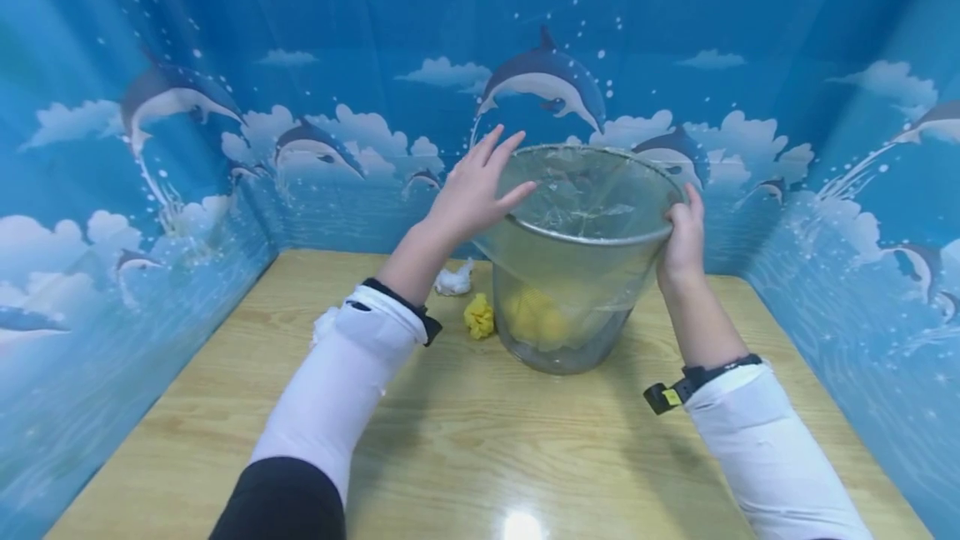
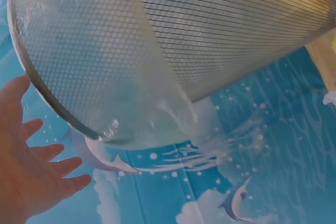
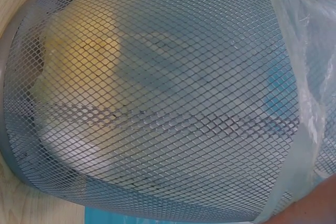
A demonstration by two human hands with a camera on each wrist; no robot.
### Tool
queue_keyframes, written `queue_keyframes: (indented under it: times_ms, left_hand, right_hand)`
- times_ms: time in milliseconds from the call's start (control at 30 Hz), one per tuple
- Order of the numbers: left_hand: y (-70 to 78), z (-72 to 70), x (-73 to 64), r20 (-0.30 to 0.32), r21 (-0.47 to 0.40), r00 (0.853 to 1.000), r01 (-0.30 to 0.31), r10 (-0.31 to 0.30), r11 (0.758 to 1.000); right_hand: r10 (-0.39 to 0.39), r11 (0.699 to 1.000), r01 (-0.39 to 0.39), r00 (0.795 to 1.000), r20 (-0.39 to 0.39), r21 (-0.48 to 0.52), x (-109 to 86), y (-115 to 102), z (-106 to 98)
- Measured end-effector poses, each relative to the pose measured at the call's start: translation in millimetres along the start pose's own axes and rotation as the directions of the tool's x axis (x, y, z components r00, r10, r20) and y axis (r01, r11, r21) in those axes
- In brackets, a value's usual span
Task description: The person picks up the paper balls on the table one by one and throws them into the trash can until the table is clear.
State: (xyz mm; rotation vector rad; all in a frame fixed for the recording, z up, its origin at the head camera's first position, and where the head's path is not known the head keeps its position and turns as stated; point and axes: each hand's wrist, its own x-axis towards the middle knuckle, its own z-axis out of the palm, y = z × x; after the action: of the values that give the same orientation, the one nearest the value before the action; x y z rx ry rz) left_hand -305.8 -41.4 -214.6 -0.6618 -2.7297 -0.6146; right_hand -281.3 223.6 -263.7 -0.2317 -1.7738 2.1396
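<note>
A mesh wastebasket (image 1: 592,332) stands on the table, its rim lined with a clear plastic bag (image 1: 592,198) folded over the outside. My right hand (image 1: 684,240) grips the rim at the right side, thumb over the edge. With fingers spread, my left hand (image 1: 476,190) is at the left part of the rim; in the left wrist view its thumb tip is right at the edge. Through the mesh, the right wrist view shows a yellow mass (image 3: 86,51) and a whitish one (image 3: 79,150) low inside the basket.
Left of the basket's base lie a crumpled yellow paper ball (image 1: 478,317) and, behind it, a crumpled white one (image 1: 454,279). The wooden table (image 1: 480,440) is enclosed by a blue dolphin-print curtain (image 1: 420,23) at the back and sides.
</note>
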Motion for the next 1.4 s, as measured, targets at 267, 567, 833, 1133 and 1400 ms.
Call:
queue_keyframes:
  times_ms: [267,567,833,1133,1400]
  left_hand:
    - [-19.9,4.9,-18.5,-0.030,-0.071,0.999,0.024,-0.026,0.997]
    - [-47.8,19.7,-36.9,-0.042,-0.199,0.998,0.047,-0.056,0.979]
    - [-72.9,26.1,-49.0,-0.031,-0.215,0.996,0.077,-0.086,0.973]
    - [-97.6,47.5,-53.9,0.077,-0.167,0.985,0.164,-0.153,0.972]
    - [-108.9,69.2,-53.7,0.174,-0.170,0.970,0.197,-0.167,0.966]
  right_hand:
    - [0.003,1.000,-0.003,1.000,0.009,0.013,2.0,-0.4,-1.4]
    - [0.016,1.000,-0.016,1.000,0.012,-0.011,-0.5,0.7,-0.5]
    - [0.010,1.000,-0.010,1.000,0.011,-0.021,-0.1,0.8,-1.4]
    - [0.013,1.000,-0.013,1.000,0.001,-0.017,-0.3,1.0,-1.1]
    - [0.006,1.000,-0.006,1.000,0.000,-0.018,-1.0,0.2,0.0]
